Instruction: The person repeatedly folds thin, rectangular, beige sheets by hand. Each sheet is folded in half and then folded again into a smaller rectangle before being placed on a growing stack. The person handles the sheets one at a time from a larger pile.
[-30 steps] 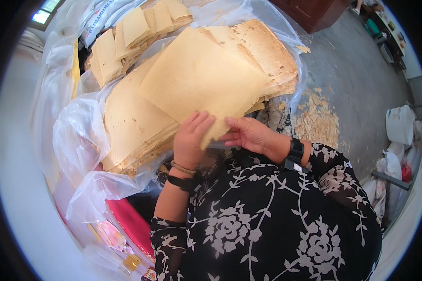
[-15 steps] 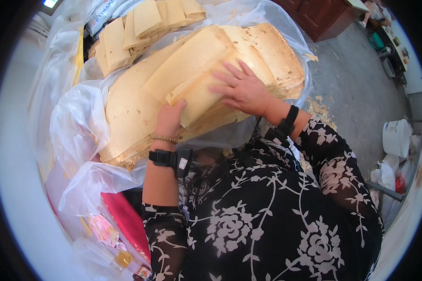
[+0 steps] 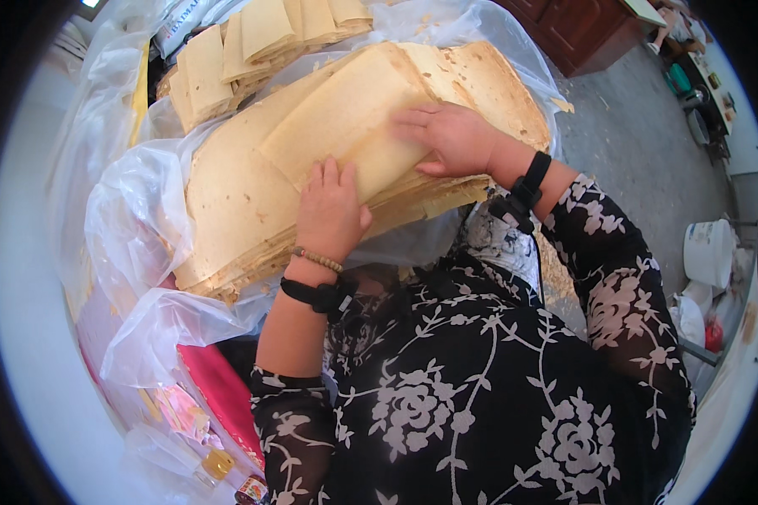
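Note:
A thin beige sheet, folded over into a long flap [image 3: 337, 109], lies on a large stack of similar sheets [image 3: 227, 206] with browned, flaky edges. My left hand [image 3: 333, 210] rests its fingertips on the flap's near end, fingers extended. My right hand [image 3: 455, 143] lies across the flap's right side with its fingers out flat, slightly blurred. Crinkled clear plastic [image 3: 135, 219] surrounds the stack. Behind, smaller folded bundles [image 3: 261, 34] of the same sheets lie in a row.
A wooden cabinet [image 3: 556, 34], a person [image 3: 674, 25] and a low shelf with bowls stand at the back right. A white bucket [image 3: 706, 252] and bags are at the right. Pink material [image 3: 206, 387] is at lower left; sheet scraps lie on the floor.
The sheet, spread out a second ago, is now folded over. Since half a second ago my left hand has moved onto the flap, and my right hand has turned and shifted rightward.

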